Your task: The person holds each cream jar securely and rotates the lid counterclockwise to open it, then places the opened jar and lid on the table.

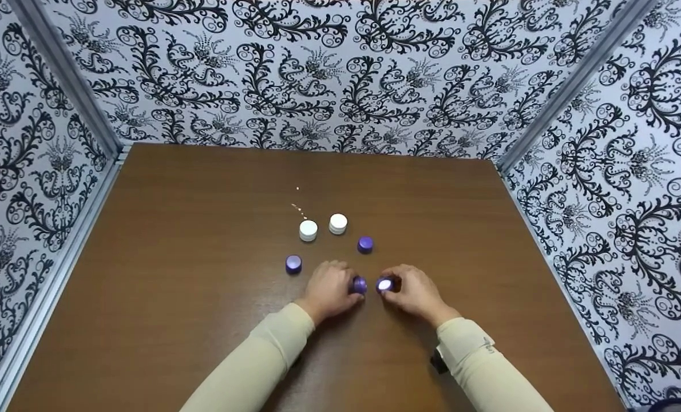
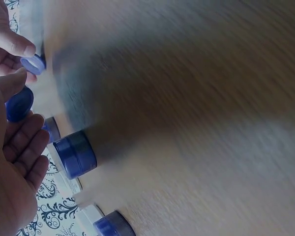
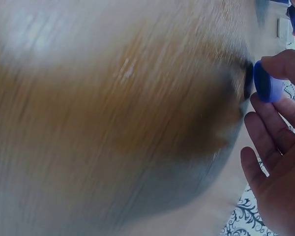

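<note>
My left hand (image 1: 330, 287) grips a small round purple piece (image 1: 360, 285) tipped on its side, thumb and fingers around it. Close to its right, my right hand (image 1: 414, 290) pinches a second small purple piece (image 1: 384, 285) whose bright white round face turns upward. I cannot tell which of the two is a jar and which a cap. The left wrist view shows the left hand's purple piece (image 2: 19, 104) between thumb and fingers. In the right wrist view the thumb and fingertips hold the other purple piece (image 3: 268, 82) by its rim.
Beyond the hands stand two small purple jars (image 1: 293, 264), one left and one farther right (image 1: 365, 245). Two white jars (image 1: 308, 230) are behind them. Pale crumbs (image 1: 299, 210) lie on the brown table (image 1: 203, 240). Patterned walls (image 1: 317, 74) enclose its back and sides.
</note>
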`<state>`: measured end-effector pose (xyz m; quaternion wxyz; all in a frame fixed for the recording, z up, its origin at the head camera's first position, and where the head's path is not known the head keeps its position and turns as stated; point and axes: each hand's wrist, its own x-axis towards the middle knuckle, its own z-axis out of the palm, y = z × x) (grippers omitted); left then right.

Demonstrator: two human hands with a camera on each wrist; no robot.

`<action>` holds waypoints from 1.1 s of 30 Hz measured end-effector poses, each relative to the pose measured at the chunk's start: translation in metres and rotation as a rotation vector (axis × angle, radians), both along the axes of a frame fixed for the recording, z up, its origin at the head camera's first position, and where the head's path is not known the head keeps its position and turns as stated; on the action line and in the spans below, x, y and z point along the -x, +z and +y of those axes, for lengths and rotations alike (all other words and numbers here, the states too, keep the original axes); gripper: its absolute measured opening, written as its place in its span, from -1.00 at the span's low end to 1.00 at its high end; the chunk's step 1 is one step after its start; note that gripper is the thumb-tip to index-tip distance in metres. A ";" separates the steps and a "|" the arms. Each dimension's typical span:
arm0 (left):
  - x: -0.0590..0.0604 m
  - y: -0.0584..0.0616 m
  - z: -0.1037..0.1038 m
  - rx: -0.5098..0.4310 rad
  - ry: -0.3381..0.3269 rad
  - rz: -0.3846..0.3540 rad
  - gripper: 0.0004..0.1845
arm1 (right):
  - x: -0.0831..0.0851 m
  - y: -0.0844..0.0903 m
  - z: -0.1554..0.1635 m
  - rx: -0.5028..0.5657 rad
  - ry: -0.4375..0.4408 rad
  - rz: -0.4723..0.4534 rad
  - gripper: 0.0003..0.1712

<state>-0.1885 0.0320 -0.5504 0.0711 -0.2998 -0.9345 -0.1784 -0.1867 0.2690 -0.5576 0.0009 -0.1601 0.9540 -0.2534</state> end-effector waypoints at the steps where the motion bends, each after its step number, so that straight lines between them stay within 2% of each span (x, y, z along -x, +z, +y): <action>1: 0.000 0.000 0.000 0.000 0.000 -0.001 -0.58 | 0.000 0.000 0.000 -0.014 -0.001 0.006 -0.65; 14: 0.001 -0.003 0.006 0.018 -0.031 0.020 -0.60 | 0.000 -0.004 0.001 -0.060 -0.032 0.038 -0.63; 26: 0.004 -0.008 0.012 0.088 -0.037 0.013 -0.60 | 0.000 -0.004 0.001 -0.047 -0.010 0.037 -0.65; 33: 0.004 -0.010 0.017 0.100 -0.040 0.040 -0.61 | 0.001 -0.003 0.001 -0.043 -0.006 0.029 -0.64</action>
